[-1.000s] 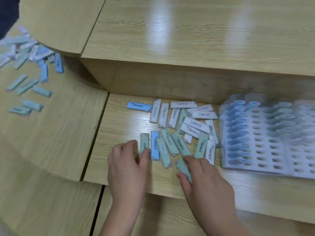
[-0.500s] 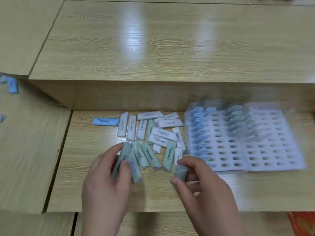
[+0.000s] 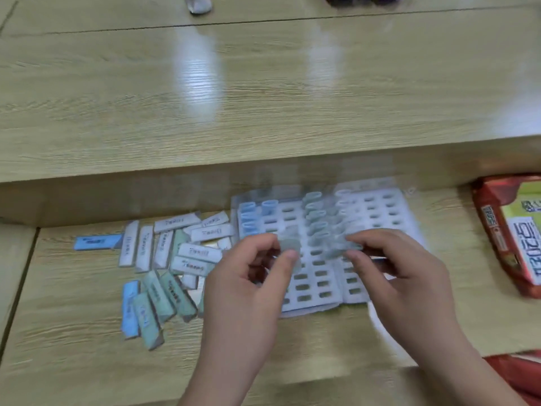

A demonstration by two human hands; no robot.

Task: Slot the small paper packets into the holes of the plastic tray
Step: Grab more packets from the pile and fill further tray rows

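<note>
Two tiers of pale wood-grain bench (image 3: 263, 112) fill the view: a glossy upper top showing lamp glare, and a lower level (image 3: 73, 332) where the work lies. Little of the room shows beyond this.

Tray (image 3: 389, 212): thin white plastic with a grid of holes, flat on the lower level near its back edge, right of middle. We judge it light and flexible, likely to slide or bow when pressed, so it wants steadying at a rim.

Red printed package (image 3: 497, 230) lies at the right edge, apart from the tray.

Left hand (image 3: 243, 288) and right hand (image 3: 409, 276) both hover over the tray's middle. Left fingers (image 3: 263, 238) pinch a green packet (image 3: 289, 247). Right fingers (image 3: 369, 235) are curled in a pinch on what appears to be a second packet (image 3: 336, 252), though blur hides the detail.

Loose packets (image 3: 175, 259), white, green and blue, lie scattered just left of the tray. Slotted packets (image 3: 314, 212) stand in some back rows, and most holes are open.

Handling estimate: the packets are very light, thin and easily creased. Pinch one near an end and feed the free end straight down into a hole.
</note>
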